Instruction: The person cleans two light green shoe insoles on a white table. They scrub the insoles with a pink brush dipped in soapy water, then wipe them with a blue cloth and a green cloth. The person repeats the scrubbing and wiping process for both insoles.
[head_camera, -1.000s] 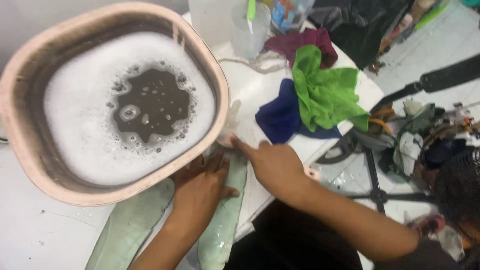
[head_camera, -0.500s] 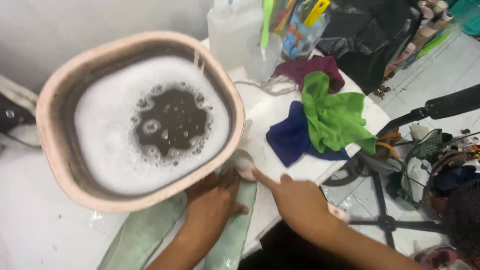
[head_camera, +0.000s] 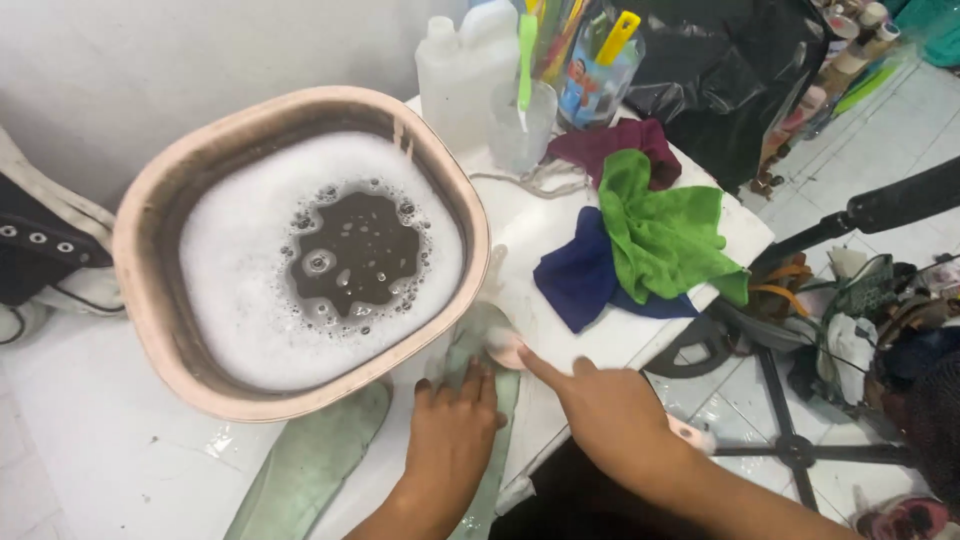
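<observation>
A pale green insole (head_camera: 468, 350) lies on the wet white table beside a pink basin (head_camera: 150, 300) of foamy dark water. My left hand (head_camera: 450, 445) presses flat on this insole and holds it down. My right hand (head_camera: 610, 410) grips a small pink brush (head_camera: 503, 347) with the index finger stretched along it. The brush head rests on the insole's upper end, and the handle's end shows under my wrist. A second green insole (head_camera: 310, 470) lies to the left, partly under the basin's rim.
Green (head_camera: 660, 230), blue (head_camera: 575, 280) and maroon (head_camera: 610, 145) cloths are piled at the table's right edge. Behind them stand a white jug (head_camera: 465, 65), a clear cup (head_camera: 520, 125) and a cup of brushes (head_camera: 595, 75). A black shoe (head_camera: 40, 240) is at the left, a black stand (head_camera: 800, 440) on the floor.
The view has swung, so the basin and table sit further right and lower in frame. Both hands stay on the insole, with the right hand's brush still at its upper end.
</observation>
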